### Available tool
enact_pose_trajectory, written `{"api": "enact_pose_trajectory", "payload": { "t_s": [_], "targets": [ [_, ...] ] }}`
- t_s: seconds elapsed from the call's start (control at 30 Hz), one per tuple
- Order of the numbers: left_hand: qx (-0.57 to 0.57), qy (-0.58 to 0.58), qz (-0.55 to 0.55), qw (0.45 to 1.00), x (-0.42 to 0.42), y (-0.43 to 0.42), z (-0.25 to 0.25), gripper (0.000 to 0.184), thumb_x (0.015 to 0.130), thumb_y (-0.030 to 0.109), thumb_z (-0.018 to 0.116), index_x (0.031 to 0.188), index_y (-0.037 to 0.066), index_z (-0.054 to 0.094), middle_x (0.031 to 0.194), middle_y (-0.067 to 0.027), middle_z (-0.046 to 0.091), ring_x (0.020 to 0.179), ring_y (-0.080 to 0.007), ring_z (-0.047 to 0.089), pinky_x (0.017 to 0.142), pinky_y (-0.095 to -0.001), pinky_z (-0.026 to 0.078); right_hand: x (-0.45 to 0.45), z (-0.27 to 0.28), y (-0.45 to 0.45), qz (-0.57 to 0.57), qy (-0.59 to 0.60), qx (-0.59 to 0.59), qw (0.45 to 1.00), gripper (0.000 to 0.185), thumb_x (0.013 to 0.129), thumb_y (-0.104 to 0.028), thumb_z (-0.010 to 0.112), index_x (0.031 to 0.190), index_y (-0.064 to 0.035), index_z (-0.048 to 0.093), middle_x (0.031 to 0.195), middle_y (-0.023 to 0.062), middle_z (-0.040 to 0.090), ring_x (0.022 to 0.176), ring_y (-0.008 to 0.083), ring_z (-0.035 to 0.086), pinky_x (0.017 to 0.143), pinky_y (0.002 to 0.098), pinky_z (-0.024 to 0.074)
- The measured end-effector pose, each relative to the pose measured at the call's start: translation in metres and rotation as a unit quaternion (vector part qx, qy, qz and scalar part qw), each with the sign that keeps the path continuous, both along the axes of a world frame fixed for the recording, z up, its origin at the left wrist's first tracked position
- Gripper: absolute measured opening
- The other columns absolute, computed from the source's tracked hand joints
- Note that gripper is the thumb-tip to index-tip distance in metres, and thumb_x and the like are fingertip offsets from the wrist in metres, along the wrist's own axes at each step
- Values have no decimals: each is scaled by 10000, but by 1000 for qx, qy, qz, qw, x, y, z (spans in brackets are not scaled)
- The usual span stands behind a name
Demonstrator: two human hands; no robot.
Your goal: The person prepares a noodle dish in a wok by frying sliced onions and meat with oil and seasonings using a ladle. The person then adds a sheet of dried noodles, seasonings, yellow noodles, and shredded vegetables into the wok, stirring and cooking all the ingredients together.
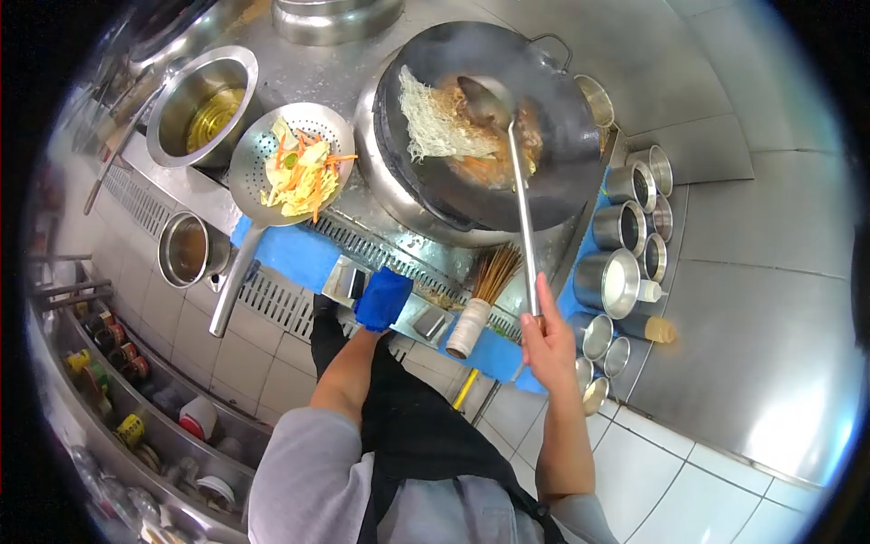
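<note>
My right hand (547,340) is closed round the handle of a long metal ladle (522,195). The ladle's bowl rests in a large dark wok (566,172), among browned food in sauce (494,168). A pale sheet of thin noodles (435,118) lies on the wok's left side, partly over that food. My left hand holds a blue cloth (382,299) at the stove's front edge, left of the wok; the cloth hides its fingers. Left of the wok, a perforated strainer (243,181) carries shredded cabbage and carrot (304,172).
A metal pot with yellow oil (210,118) stands at the upper left, above a smaller pot of brown liquid (188,252). A bamboo brush (480,304) lies at the stove's front. Several metal seasoning cups (621,227) and a white bottle (650,291) line the right side.
</note>
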State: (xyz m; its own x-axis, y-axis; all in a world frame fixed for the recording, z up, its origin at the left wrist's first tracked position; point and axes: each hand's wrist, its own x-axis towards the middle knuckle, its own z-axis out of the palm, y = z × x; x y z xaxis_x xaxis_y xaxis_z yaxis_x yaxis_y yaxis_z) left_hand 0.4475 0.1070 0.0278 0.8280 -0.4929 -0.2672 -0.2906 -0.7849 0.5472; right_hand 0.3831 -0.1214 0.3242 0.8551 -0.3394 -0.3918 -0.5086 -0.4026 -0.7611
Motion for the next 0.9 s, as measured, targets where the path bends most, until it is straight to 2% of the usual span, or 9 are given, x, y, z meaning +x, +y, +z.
{"api": "enact_pose_trajectory", "payload": {
  "t_s": [0.17, 0.2, 0.27, 0.37, 0.5, 0.6, 0.73, 0.83, 0.9],
  "targets": [
    [-128, 7, 64, 990, -61, 63, -92, 315, 895, 232, 672, 1163, 77, 727, 1081, -218, 732, 1033, -421, 695, 916, -472, 565, 3, 19, -4, 10, 31, 15, 999, 668, 1014, -101, 598, 1620, -268, 370, 654, -44, 483, 518, 55, 442, 484, 250, 404],
    [-76, 207, 85, 972, -62, 81, -70, 325, 891, 246, 696, 1162, 71, 726, 1071, -217, 734, 1013, -404, 707, 910, -475, 566, 0, 20, -7, 8, 21, 22, 999, 662, 1013, -121, 608, 1614, -284, 383, 650, -37, 484, 524, 61, 445, 490, 259, 407],
    [-59, 194, 86, 975, -56, 109, 18, 255, 888, 237, 724, 1063, 53, 740, 1008, -196, 742, 930, -368, 730, 841, -457, 578, -4, 21, -1, -5, -5, 7, 1000, 658, 1013, -118, 607, 1611, -283, 387, 648, -40, 478, 518, 62, 439, 485, 262, 404],
    [-159, 141, 101, 972, -39, 125, 126, 172, 889, 220, 747, 939, 55, 748, 837, -168, 724, 772, -349, 712, 733, -441, 567, -7, 6, 6, -18, -4, 7, 1000, 656, 1023, -105, 584, 1624, -241, 359, 654, -42, 476, 496, 60, 445, 458, 255, 398],
    [-237, -45, 52, 969, 34, 114, 239, 186, 853, 170, 778, 1007, 68, 752, 877, -120, 720, 796, -311, 712, 701, -414, 567, -1, 13, 9, -70, -14, 100, 992, 656, 1027, -108, 572, 1631, -224, 343, 665, -32, 496, 475, 69, 468, 428, 266, 393],
    [-265, -275, -4, 924, 122, 83, 276, 212, 825, 153, 787, 1018, 79, 741, 920, -131, 699, 821, -320, 682, 716, -422, 561, 8, 13, 21, -127, -55, 90, 986, 648, 1031, -120, 572, 1628, -234, 348, 672, -19, 512, 465, 80, 478, 405, 268, 376],
    [-137, -307, -108, 936, 214, 23, 276, 315, 792, 289, 805, 1031, 87, 767, 1089, -78, 728, 1060, -286, 658, 948, -401, 523, 38, 11, 31, -201, -52, 68, 976, 645, 1038, -155, 574, 1632, -234, 336, 670, -8, 524, 453, 91, 475, 379, 266, 349],
    [127, -291, -210, 925, 249, -17, 269, 305, 796, 297, 779, 1030, 102, 782, 1068, -59, 743, 1083, -270, 654, 984, -403, 497, 44, 14, 41, -228, -36, 160, 960, 657, 1037, -166, 568, 1638, -244, 315, 675, -2, 531, 452, 96, 473, 377, 273, 346],
    [158, -291, -238, 913, 263, -29, 246, 273, 804, 283, 765, 1013, 107, 784, 1038, -62, 751, 1095, -262, 658, 993, -408, 487, 42, 16, 50, -218, -41, 243, 944, 678, 1040, -159, 558, 1651, -239, 275, 693, 5, 528, 450, 92, 469, 360, 254, 323]
  ]
}}
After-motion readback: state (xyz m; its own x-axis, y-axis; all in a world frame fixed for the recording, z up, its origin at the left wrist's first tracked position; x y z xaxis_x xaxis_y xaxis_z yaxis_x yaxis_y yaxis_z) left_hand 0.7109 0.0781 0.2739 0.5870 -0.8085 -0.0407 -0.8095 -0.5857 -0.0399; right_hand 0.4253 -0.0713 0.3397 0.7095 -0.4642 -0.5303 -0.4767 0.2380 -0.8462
